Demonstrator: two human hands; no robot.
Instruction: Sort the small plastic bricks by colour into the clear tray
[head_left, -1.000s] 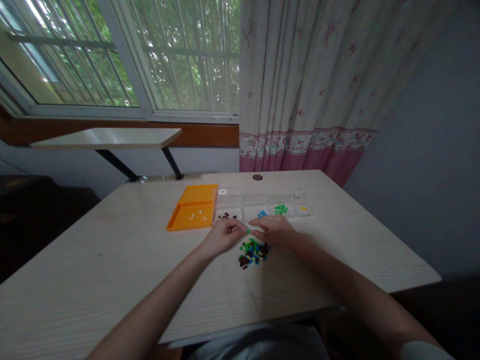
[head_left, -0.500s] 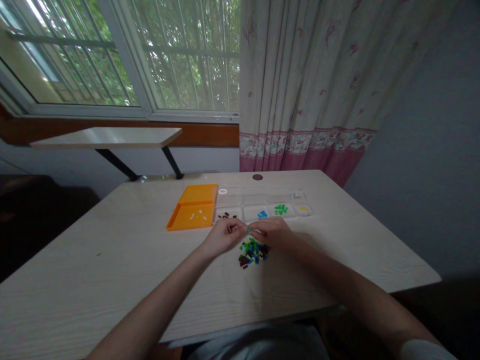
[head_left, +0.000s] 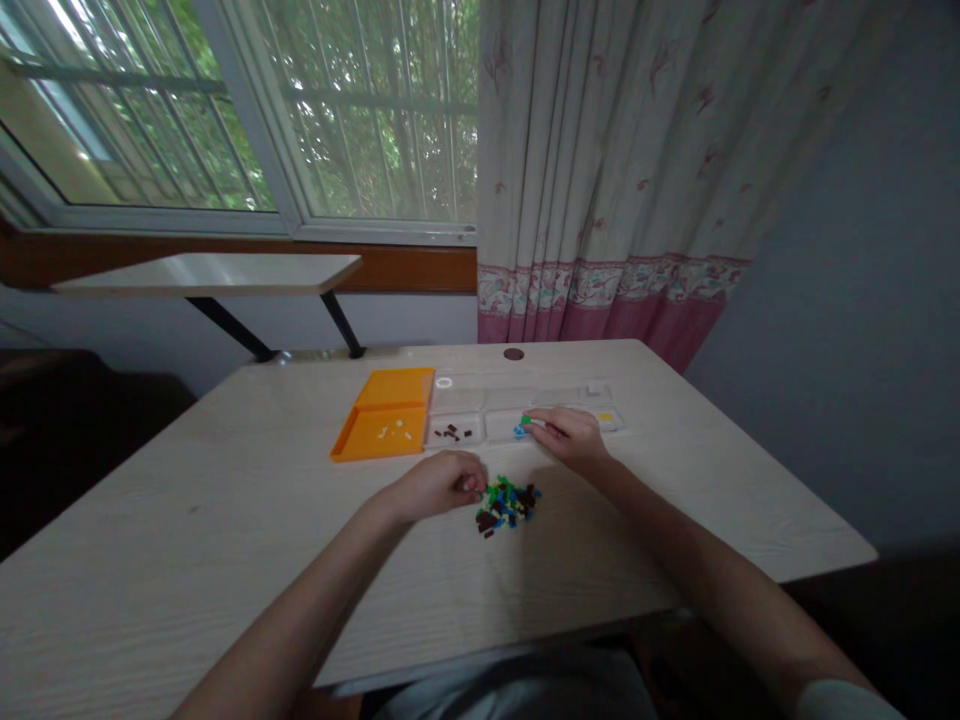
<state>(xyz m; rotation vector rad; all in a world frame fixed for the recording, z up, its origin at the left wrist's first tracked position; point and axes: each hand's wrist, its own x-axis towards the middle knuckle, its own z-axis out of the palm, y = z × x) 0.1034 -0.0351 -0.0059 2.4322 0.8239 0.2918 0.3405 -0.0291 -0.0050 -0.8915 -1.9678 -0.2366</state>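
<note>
The right hand [head_left: 571, 437] is pinching a green piece [head_left: 526, 420] over the blue bits [head_left: 517, 432] in the clear tray [head_left: 517, 395], risking a drop into the wrong compartment, while the left hand [head_left: 442, 483] is lying curled, grip unclear, beside the loose pile [head_left: 507, 503].

1. Small green piece [head_left: 526, 420]: pinched in your right hand [head_left: 570, 438], raised over the clear divided tray [head_left: 487, 397] near the table's [head_left: 225, 560] far edge.
2. Loose pile of mixed small pieces [head_left: 508, 503], green, blue, dark and yellow: mid-table, just beside your left hand [head_left: 439, 485].
</note>
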